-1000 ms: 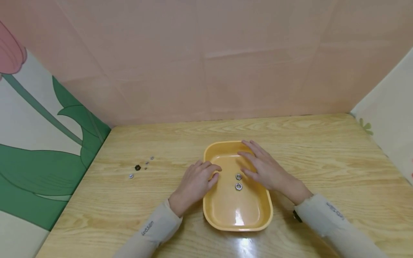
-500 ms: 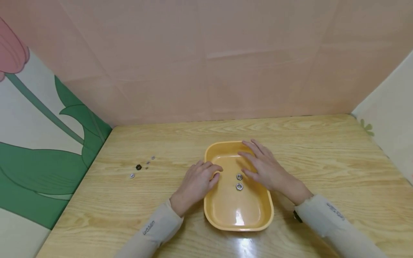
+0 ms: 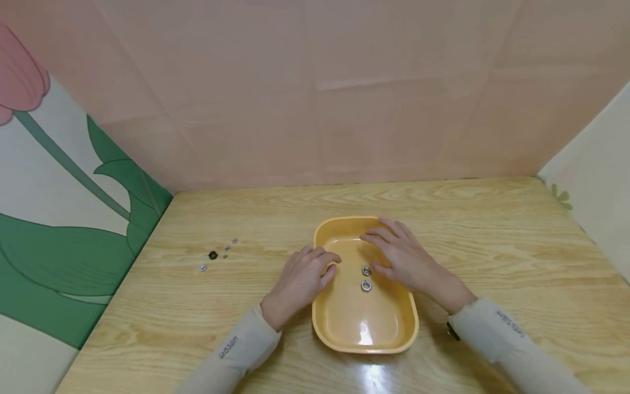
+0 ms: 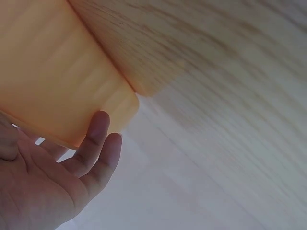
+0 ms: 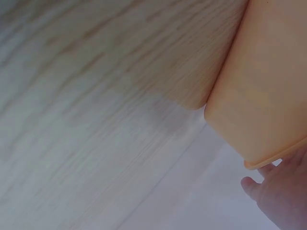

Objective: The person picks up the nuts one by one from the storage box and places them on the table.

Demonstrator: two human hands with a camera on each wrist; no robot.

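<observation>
A yellow tray (image 3: 344, 323) stands on the table with two silver hex nuts inside, the upper nut (image 3: 366, 271) close behind the lower nut (image 3: 366, 286). My left hand (image 3: 301, 279) lies over the tray's left rim, loosely bent. Its index finger and thumb extend over the inside, while in the left wrist view two fingers (image 4: 98, 127) overlap the outer wall. Over the right rim is my right hand (image 3: 406, 260), fingers spread and slightly bent, the thumb near the upper nut. The right wrist view shows only part of this hand (image 5: 283, 187) beneath the rim.
Left of the tray, several small parts lie on the wooden table (image 3: 275, 219): a black nut (image 3: 213, 255), a silver piece (image 3: 203, 268) and tinier bits such as a small silver one (image 3: 234, 241). A pink-beige backdrop (image 3: 315, 98) closes off the back.
My right hand's fingers have drawn in from the far rim, slightly toward the tray's middle. The left hand stays at the left rim. The whole view has shifted slightly.
</observation>
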